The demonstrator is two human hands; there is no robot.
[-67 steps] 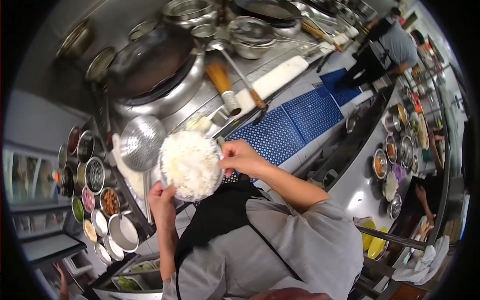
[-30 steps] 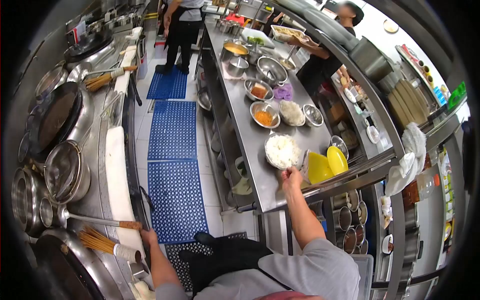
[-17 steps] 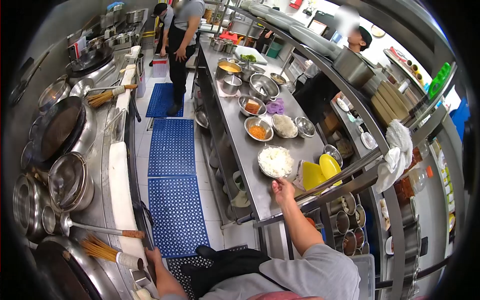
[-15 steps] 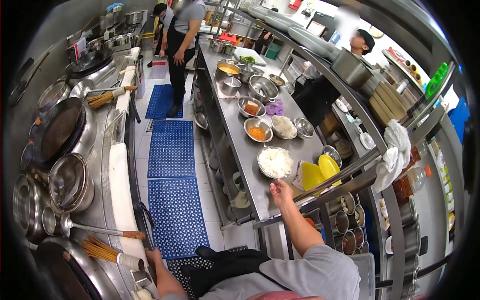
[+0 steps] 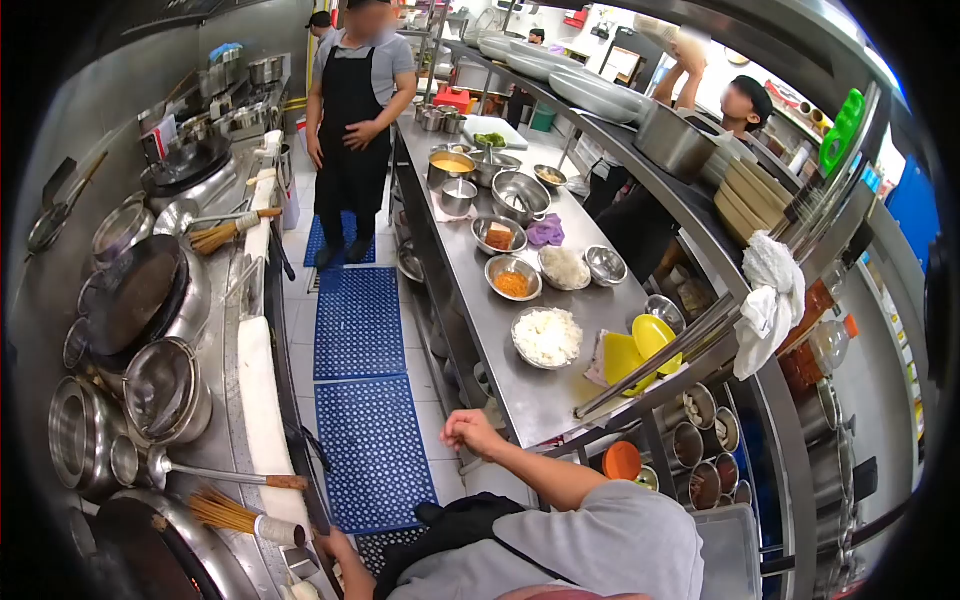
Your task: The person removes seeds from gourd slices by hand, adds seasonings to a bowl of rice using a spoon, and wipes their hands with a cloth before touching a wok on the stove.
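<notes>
My right hand [image 5: 471, 433] is in the air over the aisle, just left of the steel table's near corner. Its fingers are loosely curled and nothing shows in them. Low at the left, my left hand [image 5: 336, 546] is beside the front edge of the stove counter; its fingers are mostly hidden. On the table stands a steel bowl of what looks like white rice [image 5: 547, 337], apart from my right hand. Behind it are a bowl of orange shreds [image 5: 512, 284] and a bowl of pale shreds [image 5: 565, 268]. A bamboo wok brush [image 5: 238, 513] lies near my left hand.
Woks [image 5: 140, 295] and a ladle [image 5: 230, 474] line the stove counter [image 5: 235, 400]. Blue mats [image 5: 372, 450] cover the aisle, where a co-worker in a black apron [image 5: 355, 130] stands facing me. Yellow plates [image 5: 655, 342] and a metal rail [image 5: 640, 377] are at the table's right side.
My right hand has left the rim of the rice bowl and moved left and down over the aisle. The co-worker in the aisle has turned toward me.
</notes>
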